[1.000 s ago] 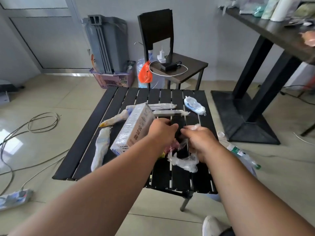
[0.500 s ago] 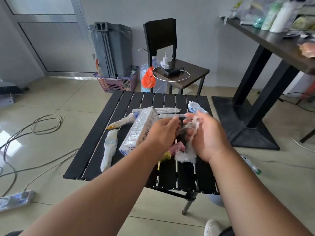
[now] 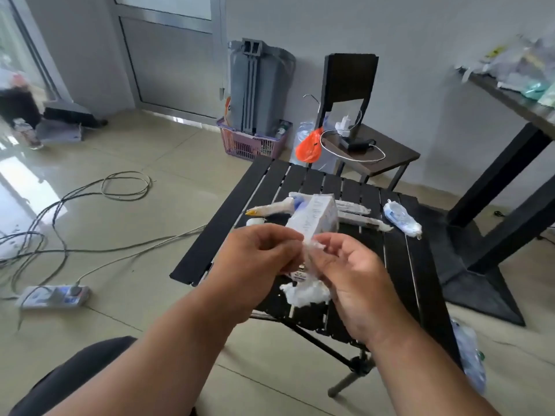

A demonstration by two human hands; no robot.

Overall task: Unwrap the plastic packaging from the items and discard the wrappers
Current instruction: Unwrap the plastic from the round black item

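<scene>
My left hand and my right hand are raised above the black slatted table, both pinching a crumpled clear plastic wrapper whose bunched white end hangs between them. What the wrapper encloses is hidden by my fingers. Behind my hands stands a wrapped white box. Wrapped long items and wrapped sticks lie further back. A wrapped bluish item sits at the table's right.
A dark chair with a charger and an orange bag stands behind the table. A pink basket with grey panels is by the wall. Cables and a power strip cover the floor at left. A tall black table is at right.
My hands rose off the table with the wrapper and drew closer to me. The view swung left, so the table now sits right of centre.
</scene>
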